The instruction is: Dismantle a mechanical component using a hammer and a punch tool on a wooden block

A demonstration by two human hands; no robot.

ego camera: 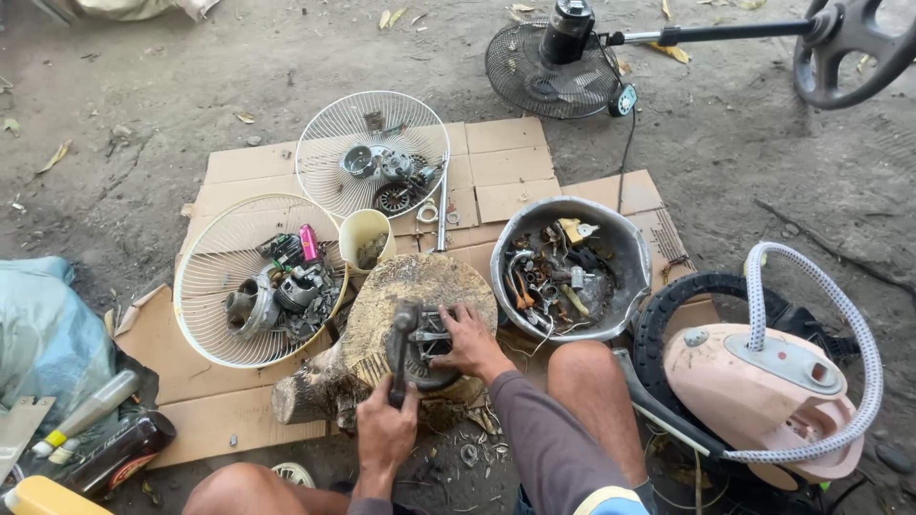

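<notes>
A dark metal motor part (420,345) sits on a round wooden stump (420,286) between my knees. My left hand (385,429) grips the handle of a dark tool (400,336) that stands upright against the part. My right hand (465,343) is closed over the part from the right side, holding it on the stump. Small bits of debris lie on the ground below the stump.
Two white fan grilles (256,277) (370,153) hold motor pieces on flattened cardboard (496,162). A cream cup (366,238) and a metal bowl (625,253) of scrap stand close by. A pink appliance with hose (763,381) is at right, a black fan (558,67) beyond.
</notes>
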